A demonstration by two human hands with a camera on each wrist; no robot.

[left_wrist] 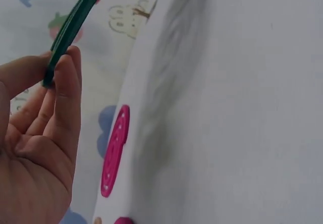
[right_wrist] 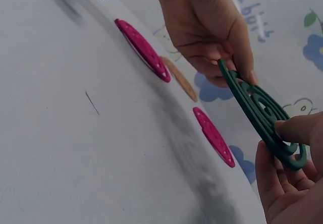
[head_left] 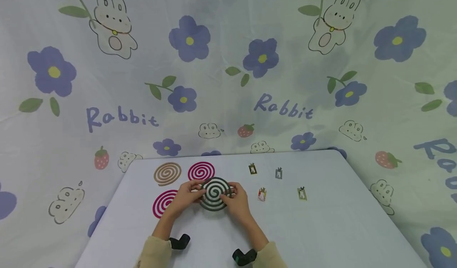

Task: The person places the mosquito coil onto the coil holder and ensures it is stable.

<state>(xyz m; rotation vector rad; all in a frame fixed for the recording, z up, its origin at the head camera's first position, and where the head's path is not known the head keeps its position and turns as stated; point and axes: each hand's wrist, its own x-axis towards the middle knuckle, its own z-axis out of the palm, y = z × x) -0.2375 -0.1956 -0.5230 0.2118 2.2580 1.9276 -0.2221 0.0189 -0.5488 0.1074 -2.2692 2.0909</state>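
Note:
A dark green mosquito coil [head_left: 215, 194] is held up off the white table between both hands, its flat spiral face toward the head camera. My left hand [head_left: 188, 196] pinches its left edge between thumb and fingers. On the opposite side, my right hand [head_left: 238, 205] grips the rim, the thumb lying over the face. Seen edge-on in the left wrist view, the coil [left_wrist: 70, 30] appears as a thin tilted disc. In the right wrist view the coil [right_wrist: 252, 112] spans the gap between the two hands, well above the tabletop.
A tan coil [head_left: 167, 173] and a magenta coil [head_left: 201, 170] lie at the back left, with another magenta coil [head_left: 164, 203] partly behind the left arm. Several small cut-out metal pieces, one silver-grey piece [head_left: 279, 173] among them, lie right of centre. A patterned curtain [head_left: 221, 97] surrounds the table [head_left: 339, 228].

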